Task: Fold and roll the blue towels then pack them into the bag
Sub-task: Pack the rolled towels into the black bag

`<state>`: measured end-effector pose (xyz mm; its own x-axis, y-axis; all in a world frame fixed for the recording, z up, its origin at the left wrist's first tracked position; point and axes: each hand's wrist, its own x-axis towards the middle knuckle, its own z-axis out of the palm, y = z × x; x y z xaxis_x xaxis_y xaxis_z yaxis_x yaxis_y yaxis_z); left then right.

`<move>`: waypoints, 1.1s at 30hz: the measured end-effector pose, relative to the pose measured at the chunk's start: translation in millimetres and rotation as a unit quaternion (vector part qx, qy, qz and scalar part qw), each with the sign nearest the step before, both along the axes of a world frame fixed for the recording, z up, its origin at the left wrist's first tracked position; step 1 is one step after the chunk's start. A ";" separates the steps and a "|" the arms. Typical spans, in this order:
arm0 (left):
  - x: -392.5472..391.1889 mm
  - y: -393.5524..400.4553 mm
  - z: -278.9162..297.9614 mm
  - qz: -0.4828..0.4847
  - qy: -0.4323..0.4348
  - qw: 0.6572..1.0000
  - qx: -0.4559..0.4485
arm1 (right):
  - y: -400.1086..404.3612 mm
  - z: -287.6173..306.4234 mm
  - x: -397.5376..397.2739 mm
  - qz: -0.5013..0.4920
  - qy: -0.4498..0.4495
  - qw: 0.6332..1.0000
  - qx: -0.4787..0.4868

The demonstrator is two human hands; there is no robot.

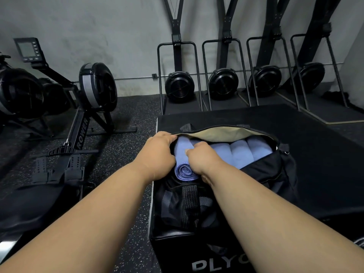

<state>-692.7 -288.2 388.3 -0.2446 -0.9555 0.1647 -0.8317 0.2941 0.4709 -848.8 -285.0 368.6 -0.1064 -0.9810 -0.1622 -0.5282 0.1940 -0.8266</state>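
A last rolled towel (184,164) was gripped by both the left hand (157,154) and right hand (202,158) at the bag's (266,174) nine-o'clock end, beside rolls (248,152) already packed.

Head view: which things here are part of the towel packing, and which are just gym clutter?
In the job:
rolled blue towel under both hands
packed blue towels
black bag, open
left hand
right hand

Just standing about:
plyo box under the bag
rowing machine
ski machines by the wall
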 end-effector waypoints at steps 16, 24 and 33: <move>2.5 10.0 -10.1 0.002 -0.006 1.000 0.006 | -3.8 -1.0 2.9 0.033 0.146 0.989 -0.004; 3.1 12.4 -3.4 -0.023 -0.034 0.999 -0.017 | 43.1 13.3 -33.3 0.166 0.046 0.985 -0.022; 2.8 18.6 -8.4 -0.035 -0.092 0.995 -0.001 | 23.9 7.7 -27.1 0.237 0.263 0.934 -0.046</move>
<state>-689.9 -269.5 379.9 -0.3365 -0.9350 0.1125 -0.8814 0.3547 0.3121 -876.0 -261.0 376.3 0.3022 -0.9453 -0.1227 -0.8748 -0.2239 -0.4296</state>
